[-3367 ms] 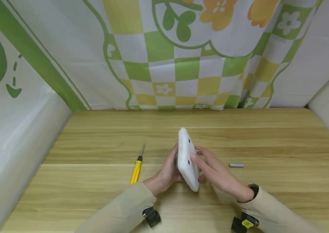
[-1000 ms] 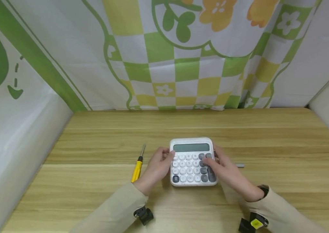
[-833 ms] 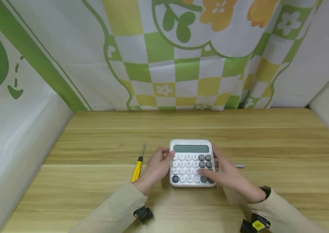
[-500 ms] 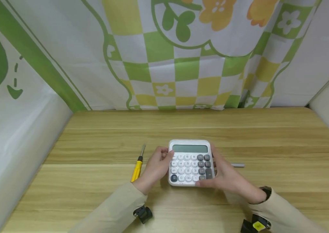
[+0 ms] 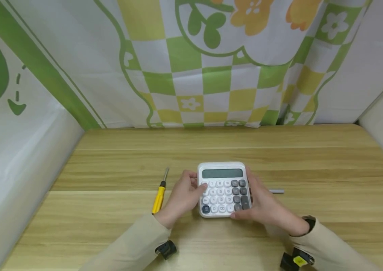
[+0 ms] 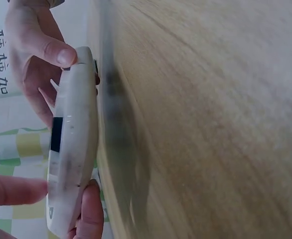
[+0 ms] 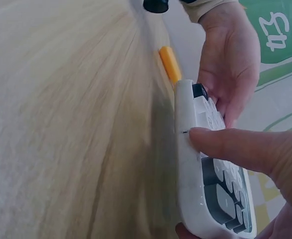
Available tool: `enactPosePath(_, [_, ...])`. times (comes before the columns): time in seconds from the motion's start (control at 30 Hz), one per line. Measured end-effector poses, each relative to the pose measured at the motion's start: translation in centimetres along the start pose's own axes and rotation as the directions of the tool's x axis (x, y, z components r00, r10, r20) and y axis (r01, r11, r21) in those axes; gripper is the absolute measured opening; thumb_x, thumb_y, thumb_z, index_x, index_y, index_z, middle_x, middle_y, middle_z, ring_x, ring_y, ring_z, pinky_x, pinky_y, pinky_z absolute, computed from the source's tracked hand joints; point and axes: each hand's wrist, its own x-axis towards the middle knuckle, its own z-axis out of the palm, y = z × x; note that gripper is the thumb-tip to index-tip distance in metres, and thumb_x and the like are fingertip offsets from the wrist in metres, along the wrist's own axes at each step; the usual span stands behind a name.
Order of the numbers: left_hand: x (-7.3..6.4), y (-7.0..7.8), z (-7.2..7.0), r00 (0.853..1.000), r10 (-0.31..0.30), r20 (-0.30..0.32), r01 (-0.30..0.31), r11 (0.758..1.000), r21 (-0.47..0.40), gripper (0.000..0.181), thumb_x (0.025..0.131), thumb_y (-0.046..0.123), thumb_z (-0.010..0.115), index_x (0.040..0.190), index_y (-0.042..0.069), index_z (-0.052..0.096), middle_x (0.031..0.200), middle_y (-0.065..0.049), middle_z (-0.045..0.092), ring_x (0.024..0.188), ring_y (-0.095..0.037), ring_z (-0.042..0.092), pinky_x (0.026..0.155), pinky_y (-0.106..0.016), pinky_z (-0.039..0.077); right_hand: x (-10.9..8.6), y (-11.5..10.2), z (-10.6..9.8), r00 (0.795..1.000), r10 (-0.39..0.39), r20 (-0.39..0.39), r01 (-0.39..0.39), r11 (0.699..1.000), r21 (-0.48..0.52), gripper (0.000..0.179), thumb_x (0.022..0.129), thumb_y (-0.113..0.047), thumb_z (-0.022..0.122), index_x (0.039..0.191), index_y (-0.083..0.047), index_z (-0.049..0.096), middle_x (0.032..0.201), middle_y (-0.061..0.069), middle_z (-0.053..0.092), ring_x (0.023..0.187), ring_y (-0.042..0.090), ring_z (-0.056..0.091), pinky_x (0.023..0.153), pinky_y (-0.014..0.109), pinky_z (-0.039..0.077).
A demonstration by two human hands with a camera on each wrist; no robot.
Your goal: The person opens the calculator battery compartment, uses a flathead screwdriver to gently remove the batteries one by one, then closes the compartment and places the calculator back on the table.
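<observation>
A white calculator (image 5: 220,195) with white and grey keys and a grey display is held face up above the wooden table, its display side away from me. My left hand (image 5: 184,195) grips its left edge, thumb on the keys near the upper left and fingers underneath. At the right edge my right hand (image 5: 266,207) grips it too, the thumb lying along the near right corner. Seen from the side, the calculator (image 6: 75,144) is clear of the tabletop and casts a shadow. In the right wrist view my thumb (image 7: 235,149) presses on its near side edge.
A yellow-handled screwdriver (image 5: 159,197) lies left of my left hand, tip pointing away. A small grey cylinder, like a battery (image 5: 277,191), lies beyond my right hand, partly covered by it. A patterned curtain (image 5: 205,82) hangs behind the table (image 5: 110,162).
The calculator has gone from standing on edge to face up. My right thumb slid from the grey keys down to the near edge; my left thumb shifted slightly down onto the keys.
</observation>
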Motion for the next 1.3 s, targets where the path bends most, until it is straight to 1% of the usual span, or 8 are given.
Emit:
enactPosePath(0.17, [-0.05, -0.13, -0.07, 0.999, 0.032, 0.034, -0.033, 0.999, 0.008, 0.043, 0.086, 0.009, 0.066, 0.121, -0.006, 0.045, 0.099, -0.015, 0.058, 0.076, -0.018, 0.054, 0.065, -0.027, 0.048, 0.08, 0.26, 0.27, 1.000, 0.006, -0.020, -0.007, 0.999, -0.036, 0.128, 0.059, -0.023, 0.091, 0.149, 0.008, 0.006, 0.143, 0.038, 0.029, 0.127, 0.051, 0.039, 0.105, 0.061, 0.032])
enactPosePath(0.43, [0.02, -0.43, -0.24, 0.998, 0.045, 0.050, -0.046, 0.998, 0.036, 0.044, 0.085, 0.008, 0.067, 0.121, -0.006, 0.045, 0.100, -0.016, 0.058, 0.077, -0.018, 0.053, 0.065, -0.027, 0.047, -0.04, 0.12, 0.47, 0.999, -0.003, -0.043, 0.000, 0.998, -0.070, 0.124, 0.061, -0.021, 0.090, 0.149, 0.007, 0.008, 0.136, 0.035, 0.036, 0.117, 0.044, 0.048, 0.101, 0.058, 0.038])
enactPosePath(0.53, [0.08, -0.47, -0.27, 0.998, 0.049, 0.046, -0.051, 0.997, 0.051, 0.044, 0.085, 0.008, 0.068, 0.121, -0.006, 0.046, 0.101, -0.016, 0.058, 0.078, -0.019, 0.053, 0.066, -0.027, 0.047, -0.02, 0.12, 0.52, 0.999, -0.009, -0.048, 0.005, 0.997, -0.080, 0.122, 0.061, -0.020, 0.090, 0.149, 0.008, 0.009, 0.136, 0.035, 0.038, 0.117, 0.044, 0.048, 0.101, 0.058, 0.038])
enactPosePath(0.63, [0.14, -0.42, -0.30, 0.998, 0.060, 0.036, -0.063, 0.996, 0.069, 0.044, 0.084, 0.008, 0.069, 0.120, -0.006, 0.047, 0.102, -0.016, 0.058, 0.079, -0.019, 0.052, 0.067, -0.027, 0.046, -0.02, 0.12, 0.52, 0.999, -0.008, -0.050, 0.003, 0.996, -0.084, 0.121, 0.062, -0.019, 0.090, 0.149, 0.007, 0.010, 0.139, 0.035, 0.036, 0.121, 0.046, 0.046, 0.102, 0.059, 0.036])
enactPosePath(0.83, [0.21, -0.38, -0.30, 0.997, 0.071, 0.024, -0.073, 0.994, 0.086, 0.046, 0.080, 0.006, 0.073, 0.117, -0.006, 0.049, 0.103, -0.016, 0.055, 0.080, -0.020, 0.052, 0.067, -0.027, 0.046, -0.15, 0.11, 0.43, 0.999, 0.005, -0.046, -0.010, 0.995, -0.099, 0.123, 0.062, -0.026, 0.090, 0.150, 0.005, 0.010, 0.144, 0.035, 0.032, 0.128, 0.049, 0.040, 0.103, 0.061, 0.033])
enactPosePath(1.0, [0.18, -0.37, -0.32, 0.997, 0.065, 0.030, -0.068, 0.991, 0.117, 0.051, 0.078, 0.006, 0.075, 0.120, -0.007, 0.050, 0.106, -0.016, 0.053, 0.084, -0.021, 0.052, 0.069, -0.027, 0.046, -0.08, 0.14, 0.31, 0.999, 0.013, -0.046, -0.018, 0.993, -0.115, 0.121, 0.062, -0.029, 0.090, 0.149, 0.006, 0.014, 0.144, 0.035, 0.033, 0.129, 0.050, 0.038, 0.104, 0.061, 0.033])
enactPosePath(1.2, [0.27, -0.43, -0.30, 0.998, 0.048, 0.033, -0.053, 0.987, 0.152, 0.057, 0.079, 0.008, 0.075, 0.127, -0.009, 0.049, 0.108, -0.016, 0.052, 0.085, -0.021, 0.052, 0.069, -0.027, 0.047, 0.16, 0.13, 0.20, 0.998, 0.060, -0.020, -0.062, 0.990, -0.124, 0.121, 0.061, -0.034, 0.090, 0.150, 0.005, 0.016, 0.139, 0.034, 0.037, 0.119, 0.044, 0.048, 0.098, 0.059, 0.040])
enactPosePath(1.3, [0.36, -0.47, -0.29, 0.998, 0.055, 0.036, -0.060, 0.985, 0.164, 0.058, 0.079, 0.009, 0.075, 0.127, -0.010, 0.050, 0.108, -0.017, 0.052, 0.085, -0.021, 0.051, 0.070, -0.027, 0.047, 0.29, 0.14, 0.16, 0.997, 0.070, -0.012, -0.071, 0.990, -0.120, 0.122, 0.060, -0.035, 0.090, 0.150, 0.005, 0.017, 0.137, 0.032, 0.038, 0.113, 0.041, 0.052, 0.096, 0.057, 0.043])
